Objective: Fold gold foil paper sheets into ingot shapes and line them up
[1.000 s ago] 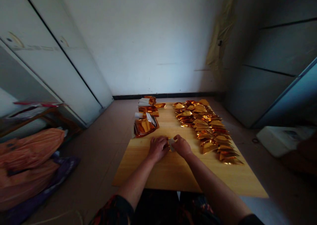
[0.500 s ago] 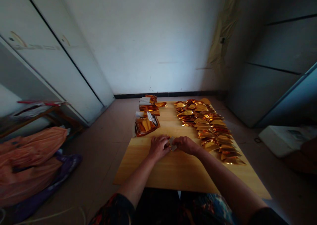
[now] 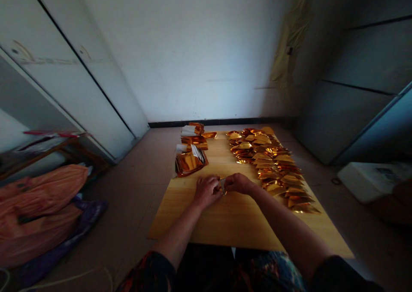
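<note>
Head view: small folded gold foil piece (image 3: 222,185) held in a narrow fingertip pinch between left hand (image 3: 207,191) and right hand (image 3: 237,183), mid-frame over pale wooden board (image 3: 231,225), with a slackened grip risking a drop among shiny gold foil triangles (image 3: 270,167) at right.

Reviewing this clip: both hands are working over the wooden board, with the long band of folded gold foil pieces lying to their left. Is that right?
Not quite: the band of folded gold foil pieces lies to the right of the hands, as the head view shows. The left hand and right hand are over the wooden board, as you said.
</note>
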The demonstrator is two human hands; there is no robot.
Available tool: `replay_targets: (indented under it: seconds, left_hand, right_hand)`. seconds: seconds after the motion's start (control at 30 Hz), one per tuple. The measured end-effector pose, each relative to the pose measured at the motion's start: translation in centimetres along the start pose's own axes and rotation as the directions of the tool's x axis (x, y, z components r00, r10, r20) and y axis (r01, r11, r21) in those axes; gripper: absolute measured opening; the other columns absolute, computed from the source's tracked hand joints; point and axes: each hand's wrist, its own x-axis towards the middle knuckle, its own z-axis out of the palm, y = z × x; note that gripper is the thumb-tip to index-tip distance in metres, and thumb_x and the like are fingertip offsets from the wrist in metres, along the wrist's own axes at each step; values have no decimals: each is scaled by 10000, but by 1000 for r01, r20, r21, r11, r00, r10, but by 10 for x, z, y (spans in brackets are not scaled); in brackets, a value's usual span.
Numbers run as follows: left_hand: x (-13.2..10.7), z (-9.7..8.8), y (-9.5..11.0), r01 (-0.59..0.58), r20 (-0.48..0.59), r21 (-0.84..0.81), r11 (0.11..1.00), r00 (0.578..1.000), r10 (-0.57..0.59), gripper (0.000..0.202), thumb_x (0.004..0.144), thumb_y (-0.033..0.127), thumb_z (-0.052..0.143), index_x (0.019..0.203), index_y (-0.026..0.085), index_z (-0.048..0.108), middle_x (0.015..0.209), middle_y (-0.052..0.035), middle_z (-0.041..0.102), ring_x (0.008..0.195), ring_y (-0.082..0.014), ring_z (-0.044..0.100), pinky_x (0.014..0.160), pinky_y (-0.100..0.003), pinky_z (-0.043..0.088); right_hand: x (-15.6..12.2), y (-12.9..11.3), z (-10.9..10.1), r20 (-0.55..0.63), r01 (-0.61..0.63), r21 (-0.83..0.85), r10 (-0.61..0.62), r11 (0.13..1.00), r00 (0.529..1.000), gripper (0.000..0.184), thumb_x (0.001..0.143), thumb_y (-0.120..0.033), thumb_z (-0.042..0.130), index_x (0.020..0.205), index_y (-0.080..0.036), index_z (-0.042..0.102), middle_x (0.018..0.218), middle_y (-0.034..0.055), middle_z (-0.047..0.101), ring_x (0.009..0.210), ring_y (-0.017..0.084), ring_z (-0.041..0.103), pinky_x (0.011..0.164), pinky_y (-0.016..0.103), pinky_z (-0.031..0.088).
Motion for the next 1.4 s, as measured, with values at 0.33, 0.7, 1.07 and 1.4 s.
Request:
replay_targets:
  seconds: [0.33,0.7,1.07,1.4]
  left_hand:
    - [0,1,-1,-4,-5,1,1000,1000,4,166,759,360,648,790,214,576,1219,-35,589,1162,-245,486,1011,-477,229]
    - [0,3,5,28,-17,5,1000,999,-28,190,747,371,669,789,209,579,1256,-43,577,1195,-255,465,1008,-495,217]
    - [0,5,12,76,-38,-10,997,996,-77,177,697,298,700,705,197,555,1235,-39,588,1180,-257,480,999,-483,237]
    - [0,2,14,92,-25,-31,995,995,-92,178,701,299,685,690,196,541,1240,-31,584,1187,-249,472,1010,-487,225]
  right_hand:
    - [-2,-14,-3,-37,-76,-222,70,972,997,160,728,-262,634,861,-275,724,796,-47,700,714,118,599,558,192,328]
    - [-5,-16,3,-75,-104,-285,86,953,993,162,749,-296,614,879,-294,711,824,-39,694,718,128,589,586,205,344]
    - [-3,-10,3,-129,-107,-201,82,974,988,200,704,-228,643,902,-226,671,812,-13,668,712,129,569,581,204,332]
    - [3,5,9,-242,-58,-104,31,993,970,164,678,-114,614,829,-165,650,773,4,638,676,112,531,596,187,351]
